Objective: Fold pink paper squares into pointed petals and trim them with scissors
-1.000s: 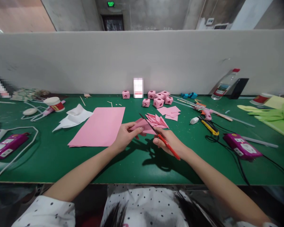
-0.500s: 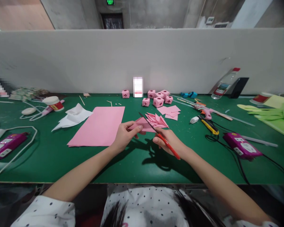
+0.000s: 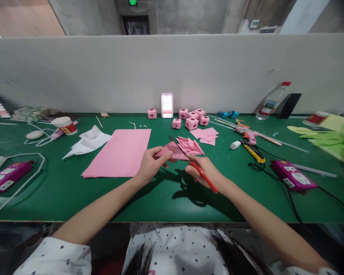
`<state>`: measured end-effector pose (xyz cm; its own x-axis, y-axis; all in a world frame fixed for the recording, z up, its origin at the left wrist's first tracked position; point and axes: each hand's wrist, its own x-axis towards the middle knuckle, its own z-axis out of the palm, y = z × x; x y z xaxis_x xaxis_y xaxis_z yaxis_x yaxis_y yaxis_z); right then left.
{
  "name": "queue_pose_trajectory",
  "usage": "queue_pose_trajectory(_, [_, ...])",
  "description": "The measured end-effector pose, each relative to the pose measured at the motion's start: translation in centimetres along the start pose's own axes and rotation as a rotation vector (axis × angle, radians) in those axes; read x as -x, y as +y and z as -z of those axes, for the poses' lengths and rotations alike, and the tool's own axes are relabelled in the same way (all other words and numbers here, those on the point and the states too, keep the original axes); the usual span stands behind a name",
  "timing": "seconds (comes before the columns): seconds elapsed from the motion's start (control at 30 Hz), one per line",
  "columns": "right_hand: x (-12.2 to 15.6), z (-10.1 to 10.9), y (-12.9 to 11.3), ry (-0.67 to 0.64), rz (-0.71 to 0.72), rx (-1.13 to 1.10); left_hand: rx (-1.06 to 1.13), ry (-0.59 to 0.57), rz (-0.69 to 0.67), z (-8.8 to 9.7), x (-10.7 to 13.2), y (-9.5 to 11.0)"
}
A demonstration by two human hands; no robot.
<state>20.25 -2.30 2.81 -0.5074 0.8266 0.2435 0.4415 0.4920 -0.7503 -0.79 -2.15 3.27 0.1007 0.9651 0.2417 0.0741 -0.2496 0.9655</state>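
My left hand [image 3: 153, 164] pinches a piece of pink paper [image 3: 166, 149] between thumb and fingers, above the green table. In my right hand [image 3: 208, 170] is a pair of scissors [image 3: 203, 176] with red handles and dark blades. The blades cross over the pink paper, pointing away to the left; whether the lower blade lies beneath it I cannot tell. Just behind the blades is a heap of folded pink paper pieces [image 3: 189, 145]. Flat pink paper squares [image 3: 208, 134] lie beyond the heap. A stack of large pink sheets [image 3: 120, 152] rests beside my left hand.
Several pink paper cubes [image 3: 192, 123] stand at the back near an upright phone [image 3: 167, 105]. On the right are a glue gun [image 3: 250, 136], a yellow cutter [image 3: 254, 153], a purple power strip [image 3: 292, 175] and a bottle [image 3: 272, 102]. A paper cup [image 3: 64, 125] and crumpled tissue [image 3: 88, 140] are leftward.
Almost nothing differs. The scissors and my right hand have shifted very slightly, while my left hand keeps its place with the pink paper.
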Motion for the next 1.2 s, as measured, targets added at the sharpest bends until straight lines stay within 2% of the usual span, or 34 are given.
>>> queue_pose_trajectory(0.5, [0.15,0.12,-0.43,-0.002,-0.012,-0.012,-0.014,-0.008,-0.009,0.23,0.01,-0.21])
queue_pose_trajectory(1.2, [0.27,0.11,-0.29,0.001,-0.035,0.053,0.099,-0.019,0.023,0.03,-0.01,-0.04])
